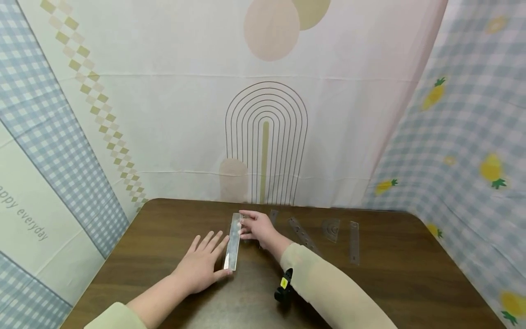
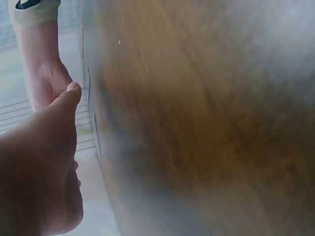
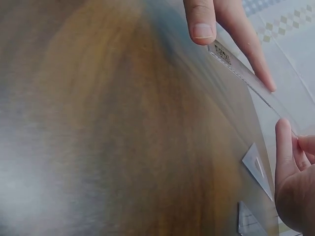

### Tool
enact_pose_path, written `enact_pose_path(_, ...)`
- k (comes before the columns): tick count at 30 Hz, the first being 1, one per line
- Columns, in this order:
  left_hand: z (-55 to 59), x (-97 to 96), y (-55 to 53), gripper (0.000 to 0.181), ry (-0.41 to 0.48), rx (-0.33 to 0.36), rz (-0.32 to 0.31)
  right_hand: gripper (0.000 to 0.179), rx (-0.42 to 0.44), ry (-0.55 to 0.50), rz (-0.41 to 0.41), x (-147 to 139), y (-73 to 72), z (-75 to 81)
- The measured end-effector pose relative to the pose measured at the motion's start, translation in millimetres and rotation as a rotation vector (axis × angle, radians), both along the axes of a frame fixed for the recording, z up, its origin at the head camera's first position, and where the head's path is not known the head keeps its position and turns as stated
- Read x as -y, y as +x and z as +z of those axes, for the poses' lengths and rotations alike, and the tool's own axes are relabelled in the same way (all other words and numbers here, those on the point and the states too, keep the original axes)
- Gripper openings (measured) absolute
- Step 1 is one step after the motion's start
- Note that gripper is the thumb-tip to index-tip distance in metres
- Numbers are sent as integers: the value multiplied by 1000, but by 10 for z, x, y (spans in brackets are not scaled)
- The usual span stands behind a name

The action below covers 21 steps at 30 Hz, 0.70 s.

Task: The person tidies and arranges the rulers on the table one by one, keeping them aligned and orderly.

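Observation:
A clear straight ruler (image 1: 233,244) stands between the two hands, its length running away from the person. My right hand (image 1: 259,228) pinches its far end between thumb and fingertips, which the right wrist view shows as well. At the ruler's left side, my left hand (image 1: 201,265) has its fingers spread and straight. Its thumb touches the near end, where printed markings show in the right wrist view. Whether the ruler lies flat or is slightly raised, I cannot tell. In the left wrist view the ruler is hidden behind the left hand (image 2: 39,167).
To the right lie a clear strip with holes (image 1: 303,235), a clear protractor (image 1: 330,230) and another clear ruler (image 1: 354,243). Clear triangular pieces (image 3: 258,169) rest near the right hand. A black wrist device (image 1: 283,285) is at the right sleeve. A patterned curtain (image 1: 185,137) hangs behind the brown table (image 1: 164,214).

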<state>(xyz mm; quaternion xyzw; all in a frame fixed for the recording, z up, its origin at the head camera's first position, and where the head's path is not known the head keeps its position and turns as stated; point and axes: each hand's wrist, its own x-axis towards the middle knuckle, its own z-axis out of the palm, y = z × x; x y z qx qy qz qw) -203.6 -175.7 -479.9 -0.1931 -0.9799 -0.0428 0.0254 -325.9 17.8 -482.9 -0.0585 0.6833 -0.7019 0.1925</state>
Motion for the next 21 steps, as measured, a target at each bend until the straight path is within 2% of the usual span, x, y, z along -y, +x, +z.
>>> enact_pose_path(8,-44,0,142,94,22,-5,-19,44,-1,-35,11,-33,202,-46)
enact_pose_path(14,-55,7,269,98,48,20,-35,42,6,-22,30,-32,355,-80)
enact_pose_path(21,-76,18,343,101,59,28,-55,42,8,-29,41,-53,470,-114)
